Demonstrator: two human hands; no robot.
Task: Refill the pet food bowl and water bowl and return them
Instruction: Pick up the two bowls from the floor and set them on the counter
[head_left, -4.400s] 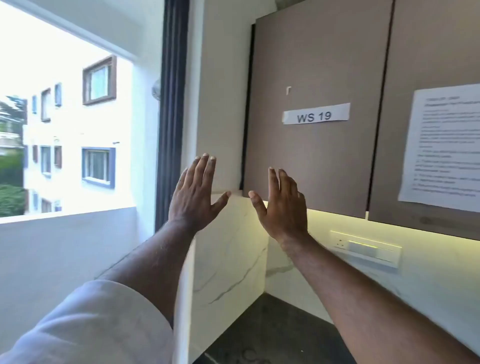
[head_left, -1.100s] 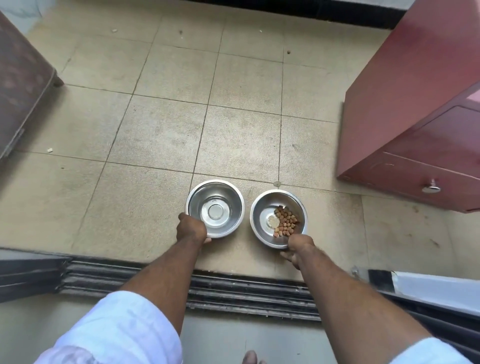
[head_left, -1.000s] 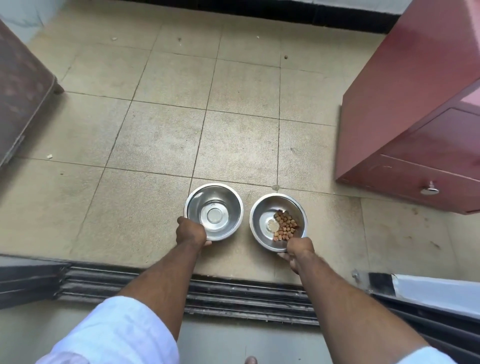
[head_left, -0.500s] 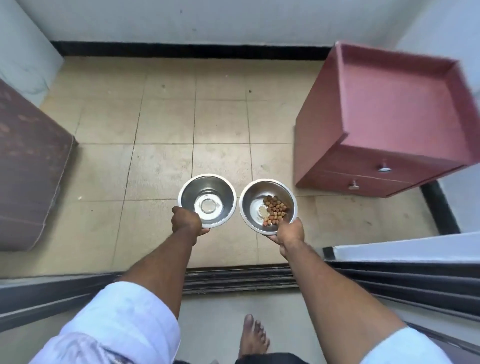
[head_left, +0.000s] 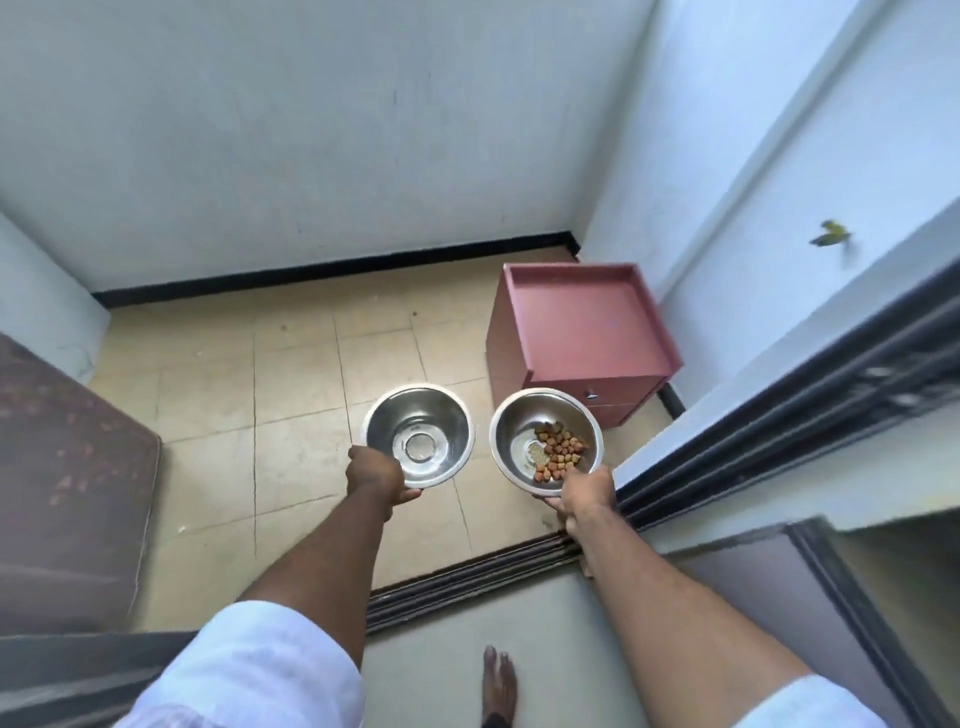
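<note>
The left hand (head_left: 378, 477) curls its fingers around the near rim of the water bowl (head_left: 418, 435), and the right hand (head_left: 586, 492) grips the near rim of the food bowl (head_left: 545, 439). Both bowls sit mid-frame, side by side, up in the air now; a moment ago they were down on the tiled floor (head_left: 291, 395). A few kibbles (head_left: 558, 451) remain. I think refilling comes next, so the person carries them away past the pink cabinet (head_left: 582, 332).
</note>
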